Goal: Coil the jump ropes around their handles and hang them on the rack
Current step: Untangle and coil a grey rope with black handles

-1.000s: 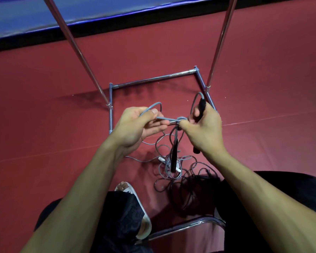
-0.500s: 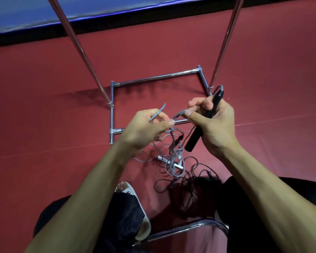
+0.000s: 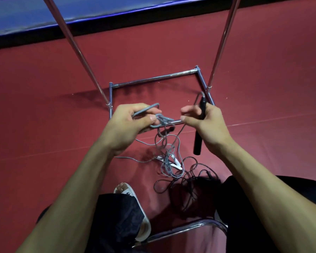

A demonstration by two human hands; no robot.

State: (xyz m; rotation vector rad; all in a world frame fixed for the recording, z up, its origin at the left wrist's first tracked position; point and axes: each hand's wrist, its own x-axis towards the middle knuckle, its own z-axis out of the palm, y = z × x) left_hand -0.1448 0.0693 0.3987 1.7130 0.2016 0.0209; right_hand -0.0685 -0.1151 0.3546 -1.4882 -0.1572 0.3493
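Jump ropes lie tangled on the floor just past the nearest things in view: dark-clothed legs at either side, a white sandal (image 3: 135, 201) on the left foot, and a curved chrome tube (image 3: 181, 231) low in the frame. The black rope (image 3: 194, 181) is heaped in loose loops beside the right leg, and the grey rope (image 3: 163, 121) rises from the same tangle, with a white handle (image 3: 177, 167) lying flat among its strands. Above the heap both forearms reach forward. The left hand (image 3: 133, 121) has its fingers and thumb curled round a knotted bunch of grey rope, a loop sticking out past its knuckles. The right hand (image 3: 206, 123) holds the black handle (image 3: 197, 141) nearly upright, fingers wrapped round it, the thumb and forefinger reaching toward the knot without touching it; a dark cord bends out of the handle's top end. Behind the hands stands the rack (image 3: 153, 80), a rectangle of chrome bars flat on the floor with two slanting uprights rising from its sides out of the top of the frame; nothing hangs on the part in view. The floor (image 3: 44, 110) is dull red matting with faint seams and carries the rack's shadow. At its far edge run a black strip (image 3: 117, 28) and then blue padding (image 3: 44, 13).
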